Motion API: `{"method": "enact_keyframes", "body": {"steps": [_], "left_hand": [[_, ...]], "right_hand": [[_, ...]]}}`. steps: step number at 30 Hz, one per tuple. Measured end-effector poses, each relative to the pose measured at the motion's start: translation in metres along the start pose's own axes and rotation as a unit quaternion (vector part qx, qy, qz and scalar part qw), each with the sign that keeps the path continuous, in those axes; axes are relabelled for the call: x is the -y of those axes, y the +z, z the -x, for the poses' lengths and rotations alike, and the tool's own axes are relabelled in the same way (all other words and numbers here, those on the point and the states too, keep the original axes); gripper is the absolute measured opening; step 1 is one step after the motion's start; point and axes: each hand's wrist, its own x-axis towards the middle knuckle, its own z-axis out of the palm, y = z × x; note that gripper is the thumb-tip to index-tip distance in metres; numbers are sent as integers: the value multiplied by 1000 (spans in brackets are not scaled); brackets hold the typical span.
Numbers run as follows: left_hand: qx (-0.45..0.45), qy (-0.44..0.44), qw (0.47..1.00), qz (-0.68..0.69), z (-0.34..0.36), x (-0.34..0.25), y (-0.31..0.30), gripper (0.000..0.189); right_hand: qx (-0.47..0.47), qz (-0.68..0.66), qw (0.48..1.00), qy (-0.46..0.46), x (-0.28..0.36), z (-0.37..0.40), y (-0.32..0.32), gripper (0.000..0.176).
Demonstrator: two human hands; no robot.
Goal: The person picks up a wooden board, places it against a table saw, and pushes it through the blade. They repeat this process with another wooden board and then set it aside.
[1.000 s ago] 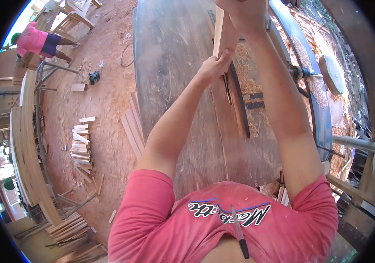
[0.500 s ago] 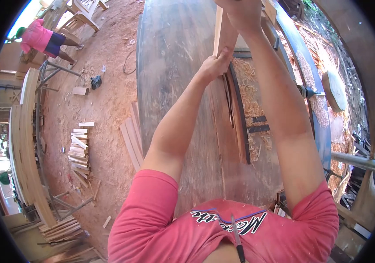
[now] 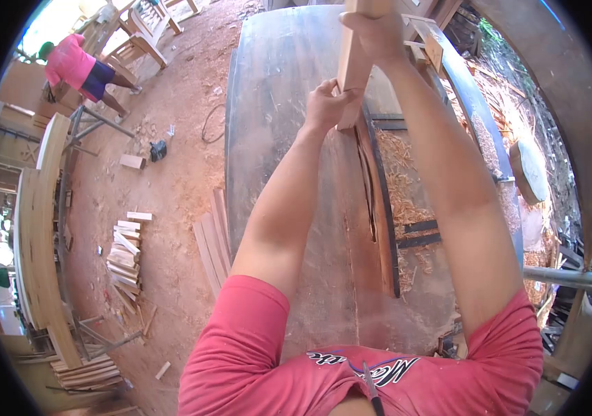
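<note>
A pale wooden beam (image 3: 355,66) stands out over the far part of a wide, dark wooden tabletop (image 3: 275,83). My left hand (image 3: 329,105) is closed around its lower end, thumb across the face. Higher up, my right hand (image 3: 377,36) grips the same beam with fingers wrapped over its edge. The beam's top end runs out of the frame. Just below the beam's lower end lies a long dark-edged board (image 3: 380,215) with a split along it.
Curly wood shavings (image 3: 407,173) cover the right part of the work surface. On the left floor lie a stack of short wood pieces (image 3: 124,260) and a black bag (image 3: 158,150). Another person (image 3: 77,66) in a pink shirt bends over a bench at the upper left. A metal pipe (image 3: 569,277) juts in at right.
The view has shifted, so the table and floor things sit lower in the frame. More of the beam's lower end shows beneath my left hand. Both hands still hold it.
</note>
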Motion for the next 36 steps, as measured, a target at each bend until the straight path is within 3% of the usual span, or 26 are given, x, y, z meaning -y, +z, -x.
{"method": "enact_keyframes", "body": {"steps": [1, 3, 6, 8, 12, 15, 17, 18, 20, 22, 23, 24, 26, 27, 28, 29, 30, 31, 32, 33, 34, 36], "left_hand": [[2, 5, 1000, -5, 1, 1, -10, 64], [2, -2, 1000, -30, 15, 5, -33, 57], [-18, 25, 999, 37, 57, 35, -64, 41], [-29, 39, 998, 45, 109, 37, -89, 46], [-135, 51, 988, 58, 227, 74, -120, 45], [-155, 16, 961, 226, 329, 68, -135, 35], [-202, 26, 930, 306, 399, 58, -135, 29], [-235, 49, 910, 338, 430, 58, -133, 27], [-241, -66, 928, 275, 512, 10, -155, 31], [-203, -85, 968, 117, 589, 39, -177, 45], [-202, -114, 960, 155, 628, 60, -178, 49], [-196, -149, 950, 192, 666, 77, -175, 53], [-158, -287, 932, 156, 727, 50, -181, 52], [-144, -289, 935, 147, 753, 57, -187, 52], [-194, -320, 925, 69, 773, 66, -190, 49], [-251, -340, 906, -7, 775, 72, -193, 47], [-247, -336, 909, -14, 765, 42, -199, 47], [-393, -155, 901, -98, 754, -19, -201, 40], [-515, 38, 839, -171, 746, -68, -198, 39], [-380, 194, 903, 51, 747, -98, -191, 44], [-212, 331, 879, 271, 744, -116, -187, 57], [66, 178, 961, 201, 727, -123, -204, 74]], "right_hand": [[-7, -2, 1000, -3, -2, 1, 7, 21], [-11, -4, 1000, 8, -10, 8, 27, 42], [3, -29, 998, 52, 20, 38, 63, 44], [13, -28, 998, 62, 54, 69, 85, 53], [77, -75, 985, 132, 136, 143, 118, 55], [97, -93, 981, 139, 211, 204, 130, 51], [190, -113, 942, 253, 253, 241, 128, 46], [202, -117, 942, 243, 255, 266, 126, 46], [195, -434, 843, 253, 243, 307, 123, 41], [179, -501, 813, 238, 262, 311, 118, 44], [152, -564, 777, 235, 269, 315, 112, 48], [199, -591, 742, 248, 262, 300, 105, 56], [206, -514, 774, 308, 261, 296, 111, 56], [211, -434, 797, 363, 262, 301, 108, 56], [54, -402, 827, 389, 283, 322, 121, 42], [47, -431, 814, 385, 281, 333, 130, 41], [39, -462, 796, 389, 279, 346, 141, 40], [28, -466, 791, 395, 289, 356, 151, 40], [21, -502, 752, 427, 302, 360, 159, 40], [14, -534, 711, 457, 315, 365, 165, 39], [11, -533, 709, 461, 325, 371, 173, 39], [-11, -605, 657, 449, 347, 373, 187, 39]]}}
